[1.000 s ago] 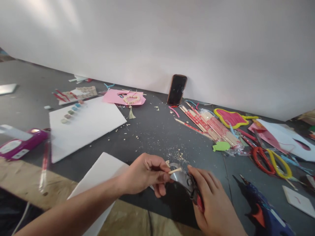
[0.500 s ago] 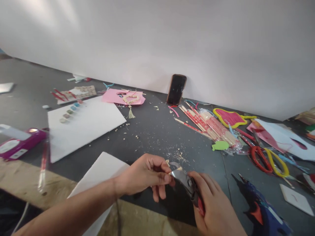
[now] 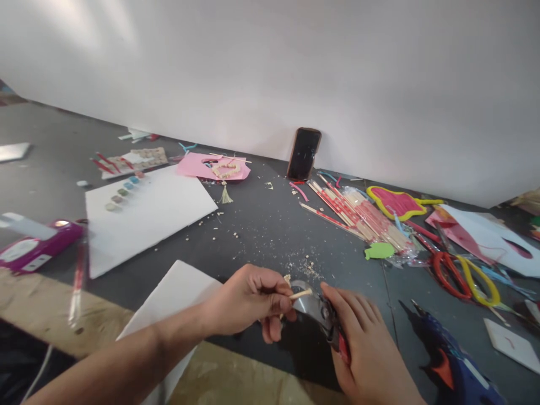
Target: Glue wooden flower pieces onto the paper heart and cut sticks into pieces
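My left hand (image 3: 253,301) is closed, pinching a short pale wooden stick (image 3: 301,294) between thumb and fingers. Its free end points right, across the metal jaws of the pruning shears (image 3: 314,308). My right hand (image 3: 369,343) is wrapped round the red and black handles of these shears. The jaws look parted, with the curved one on the far side. Small wood crumbs (image 3: 310,263) are scattered on the dark table (image 3: 270,225) just beyond the blades. A white board (image 3: 179,287) lies under my left forearm.
A phone (image 3: 304,153) leans on the wall. Red-wrapped chopsticks (image 3: 337,205), scissors (image 3: 451,274) and a blue glue gun (image 3: 453,354) lie on the right. Leftward are a large white board (image 3: 169,205), a beaded string with a tassel (image 3: 225,194) on pink paper, and a purple device (image 3: 42,247).
More of the wooden stick shows now, lying across the shears' jaws, and the jaws look wider apart. Both hands stay in nearly the same place. The view has shifted slightly.
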Demonstrator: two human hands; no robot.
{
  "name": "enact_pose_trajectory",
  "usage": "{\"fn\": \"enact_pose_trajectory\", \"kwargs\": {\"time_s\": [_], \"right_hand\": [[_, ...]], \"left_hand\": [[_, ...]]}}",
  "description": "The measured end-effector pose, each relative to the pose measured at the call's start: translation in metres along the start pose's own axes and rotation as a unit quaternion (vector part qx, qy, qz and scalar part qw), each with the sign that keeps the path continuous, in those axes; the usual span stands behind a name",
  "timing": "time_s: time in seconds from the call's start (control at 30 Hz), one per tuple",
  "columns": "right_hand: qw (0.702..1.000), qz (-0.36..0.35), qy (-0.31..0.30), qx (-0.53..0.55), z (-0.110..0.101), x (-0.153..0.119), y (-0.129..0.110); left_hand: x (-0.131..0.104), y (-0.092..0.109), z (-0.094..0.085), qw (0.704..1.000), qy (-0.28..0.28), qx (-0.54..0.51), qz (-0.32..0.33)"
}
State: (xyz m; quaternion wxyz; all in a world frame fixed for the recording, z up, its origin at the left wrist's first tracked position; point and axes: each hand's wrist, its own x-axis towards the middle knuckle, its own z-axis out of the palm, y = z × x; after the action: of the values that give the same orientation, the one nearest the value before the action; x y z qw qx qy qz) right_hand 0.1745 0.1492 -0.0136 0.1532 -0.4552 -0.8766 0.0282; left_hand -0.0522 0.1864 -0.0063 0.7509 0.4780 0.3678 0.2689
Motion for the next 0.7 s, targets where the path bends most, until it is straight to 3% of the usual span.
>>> {"fn": "enact_pose_trajectory", "kwargs": {"time_s": [0.1,0.3,0.53,0.7], "right_hand": [[1.0,-0.007,-0.001,0.013,-0.001,0.001,0.001],[0.999,-0.004,-0.007,0.032,-0.002,0.0,-0.003],[1.0,0.019,0.01,0.019,-0.007,-0.006,-0.004],[0.996,0.058,0.066,-0.033,-0.002,-0.005,0.009]], "left_hand": [[0.002,-0.002,-0.003,0.998,-0.044,-0.046,-0.017],[0.002,-0.005,-0.003,0.993,-0.06,-0.099,-0.022],[0.0,0.001,0.002,0.994,-0.033,-0.105,-0.022],[0.002,0.001,-0.001,0.993,-0.001,-0.113,0.019]]}}
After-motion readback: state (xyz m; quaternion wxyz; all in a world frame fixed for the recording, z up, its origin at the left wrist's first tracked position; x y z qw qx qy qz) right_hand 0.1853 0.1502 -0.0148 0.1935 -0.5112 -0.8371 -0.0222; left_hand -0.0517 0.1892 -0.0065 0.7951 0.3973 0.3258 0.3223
